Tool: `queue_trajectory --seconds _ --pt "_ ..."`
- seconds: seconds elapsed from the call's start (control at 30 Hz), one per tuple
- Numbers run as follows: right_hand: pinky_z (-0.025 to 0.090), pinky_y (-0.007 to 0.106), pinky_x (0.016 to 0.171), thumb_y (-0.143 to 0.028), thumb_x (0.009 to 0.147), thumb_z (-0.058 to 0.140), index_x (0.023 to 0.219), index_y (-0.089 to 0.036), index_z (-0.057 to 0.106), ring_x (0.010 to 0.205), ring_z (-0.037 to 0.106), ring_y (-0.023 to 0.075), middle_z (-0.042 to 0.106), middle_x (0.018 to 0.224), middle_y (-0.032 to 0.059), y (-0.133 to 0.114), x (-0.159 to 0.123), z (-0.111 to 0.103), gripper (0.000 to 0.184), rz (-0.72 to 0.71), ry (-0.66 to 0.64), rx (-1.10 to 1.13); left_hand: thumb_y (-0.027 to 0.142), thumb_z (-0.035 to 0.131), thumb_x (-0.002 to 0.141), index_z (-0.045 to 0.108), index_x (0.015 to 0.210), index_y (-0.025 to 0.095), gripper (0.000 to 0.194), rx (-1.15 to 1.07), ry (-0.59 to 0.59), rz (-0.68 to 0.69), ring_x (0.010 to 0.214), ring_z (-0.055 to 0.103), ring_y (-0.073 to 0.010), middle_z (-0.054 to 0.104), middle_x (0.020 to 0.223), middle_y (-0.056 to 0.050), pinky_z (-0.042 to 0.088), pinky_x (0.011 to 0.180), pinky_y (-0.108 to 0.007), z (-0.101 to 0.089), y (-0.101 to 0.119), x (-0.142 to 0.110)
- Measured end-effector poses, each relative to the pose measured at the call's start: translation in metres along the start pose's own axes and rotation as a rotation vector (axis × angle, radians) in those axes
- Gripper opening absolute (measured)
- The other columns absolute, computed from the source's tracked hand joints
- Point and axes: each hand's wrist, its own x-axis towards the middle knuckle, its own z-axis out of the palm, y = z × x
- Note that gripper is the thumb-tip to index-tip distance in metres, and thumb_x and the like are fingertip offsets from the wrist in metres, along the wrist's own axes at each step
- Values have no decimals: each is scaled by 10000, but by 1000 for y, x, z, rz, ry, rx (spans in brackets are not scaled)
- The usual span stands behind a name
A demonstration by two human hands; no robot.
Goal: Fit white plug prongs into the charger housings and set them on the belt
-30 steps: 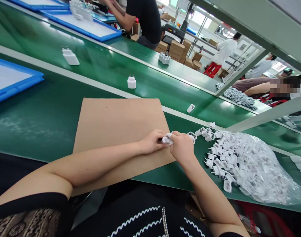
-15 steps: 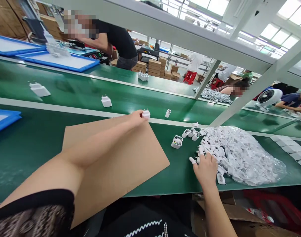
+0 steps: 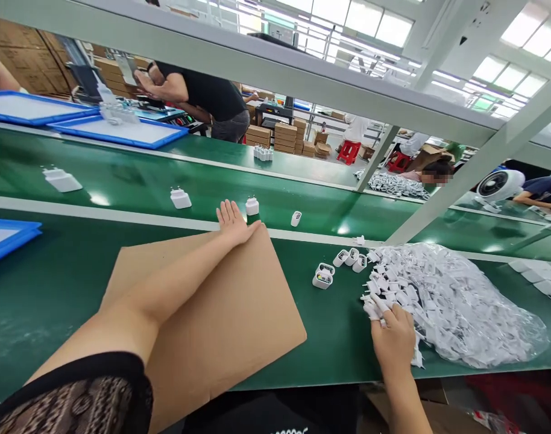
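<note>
On the far left of the green surface a white charger block and a second, smaller white adapter lie on the belt strip, well apart from each other. The left hand lies flat at the far edge of the brown cardboard sheet, its grip spread apart and holding nothing; just beside its fingertips stands a small white plug adapter, upright with its two pins pointing up, not touched. To judge by its look this piece is light, stiff moulded plastic with smooth, rather slippery sides, so it would be best pinched across its two flat faces, clear of the pins. Further right another small white piece lies on its side, then a housing shell with its hollow showing, and a short row of like shells near it. At the right the right hand rests on the near edge of the heap of pin inserts spilling from a clear plastic bag; its grip seems to close loosely on one or two of them, though I cannot tell whether any is truly pinched. These inserts are tiny, hard and white, with thin metal pins that could bend or prick, and they slide easily over one another.
</note>
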Motion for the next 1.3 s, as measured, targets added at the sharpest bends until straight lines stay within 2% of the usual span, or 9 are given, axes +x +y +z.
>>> queue_trajectory --seconds 0.13,0.23,0.33,0.47,0.63,0.87,1.03,1.23,1.3 --pt "503 408 822 -337 961 636 992 -226 783 904 622 250 701 960 90 -22 19 -4 187 89 23 428 792 409 893 69 1618 -87 1189 63 -165 98 1610 -30 -368 22 1719 -257 9 1311 -495 1 -1 -35" --pt "567 391 820 -373 926 704 966 -243 791 937 667 227 718 1020 79 -53 28 -5 162 236 -58 829 751 455 918 182 1625 -21 1082 27 -101 206 1603 57 -381 132 1714 -241 69 1303 -513 1 24 -44" --pt "602 352 763 -425 842 777 937 -214 763 1015 686 243 729 1074 95 -84 30 -6 232 543 -155 1126 644 583 920 313 1601 65 934 -81 -26 375 1561 223 -375 296 1675 -207 149 1288 -488 4 60 -32" --pt "509 213 524 -495 677 861 1015 -198 690 929 714 232 744 975 74 -108 32 -14 481 1066 -264 1402 449 711 876 427 1546 80 816 -232 -173 331 1445 434 -366 481 1571 -203 346 1206 -435 12 104 -1" --pt "347 152 409 -356 560 886 1048 -198 700 606 610 96 743 898 22 -111 36 -31 545 1344 -383 1605 216 557 914 578 1410 96 511 -290 -200 316 1282 580 -344 652 1367 -205 459 1081 -433 4 122 9" --pt "545 205 568 -336 551 934 997 -195 706 764 721 156 756 976 47 -114 29 -26 521 1273 -535 1693 311 661 801 690 1077 212 295 -437 -250 586 952 663 -249 732 1054 -54 515 834 -331 -51 80 -91" --pt "341 148 386 -396 634 909 997 -163 710 445 496 47 651 661 -34 -129 29 -8 475 1042 -681 1665 457 772 757 592 945 233 344 -417 -360 356 757 634 -210 669 893 -17 465 648 -314 -70 55 -185" --pt "614 294 621 -405 659 895 1097 -188 733 655 717 160 760 940 53 -135 38 -5 515 815 -700 1564 576 955 529 475 1404 252 1050 -542 -608 344 994 661 -261 565 1349 -125 539 778 -352 -85 33 -204" --pt "638 341 717 -451 684 893 1062 -178 741 750 748 200 766 913 68 -133 38 -7 490 794 -722 1569 499 914 651 487 1435 265 923 -671 -745 426 917 657 -209 590 1310 -105 539 768 -326 -88 25 -201"
